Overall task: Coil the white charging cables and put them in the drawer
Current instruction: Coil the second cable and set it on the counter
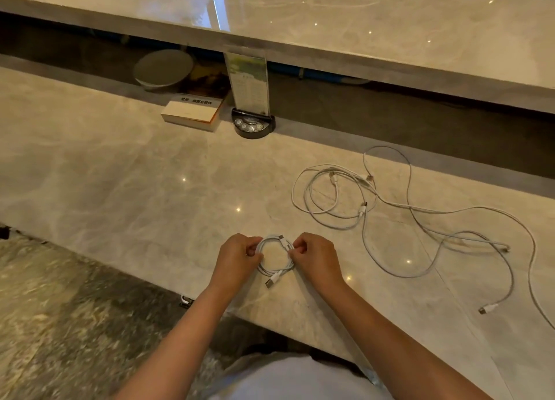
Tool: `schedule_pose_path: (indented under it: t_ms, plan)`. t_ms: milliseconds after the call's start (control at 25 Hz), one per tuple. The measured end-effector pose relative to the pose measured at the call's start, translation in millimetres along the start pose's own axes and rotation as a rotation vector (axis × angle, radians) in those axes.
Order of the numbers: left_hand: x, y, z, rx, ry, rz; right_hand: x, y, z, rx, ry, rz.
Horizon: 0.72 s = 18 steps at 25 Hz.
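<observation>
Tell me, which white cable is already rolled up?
The coil held between the left hand and right hand, near the counter's front edge. The loose cables to its right lie sprawled and tangled.

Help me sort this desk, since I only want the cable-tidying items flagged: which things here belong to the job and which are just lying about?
Part of the job:
- coiled white cable, pinched in the left hand and right hand
- loose white cables, uncoiled on the counter

Just lying about:
- book
- menu stand with button base
- round grey lid

No drawer is visible.
</observation>
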<state>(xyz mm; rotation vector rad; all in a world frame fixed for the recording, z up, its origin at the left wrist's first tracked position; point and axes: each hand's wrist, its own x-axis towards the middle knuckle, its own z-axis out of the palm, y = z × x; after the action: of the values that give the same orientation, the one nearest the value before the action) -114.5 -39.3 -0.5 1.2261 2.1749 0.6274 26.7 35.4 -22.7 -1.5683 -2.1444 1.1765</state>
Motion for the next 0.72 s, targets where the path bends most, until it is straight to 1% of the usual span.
schedule_pose_path:
  t_ms: [160, 320, 400, 480, 520, 560, 600, 640, 720]
  plan:
    - [2, -7, 1, 0.017, -0.021, -0.005, 0, 4, -2, -0.028, 0.001, -0.057]
    - [9, 8, -1, 0.091, -0.029, 0.072, -3, 9, -17, -0.163, -0.028, -0.141]
    - [11, 28, 8, 0.128, -0.008, 0.177, -10, 19, -33, -0.228, 0.022, -0.216]
    - [8, 51, 25, 0.200, 0.010, 0.337, -21, 37, -54, -0.341, 0.153, -0.317]
    - [7, 61, 38, 0.225, 0.004, 0.430, -27, 49, -64, -0.424, 0.222, -0.328]
    - [7, 74, 53, 0.251, -0.021, 0.517, -32, 64, -77, -0.512, 0.274, -0.300]
    - [6, 86, 69, 0.280, -0.053, 0.593, -37, 80, -88, -0.592, 0.278, -0.244]
    - [5, 97, 84, 0.321, -0.095, 0.652, -42, 95, -98, -0.652, 0.262, -0.180]
    - [4, 111, 114, 0.452, -0.196, 0.731, -53, 121, -111, -0.689, 0.214, -0.071]
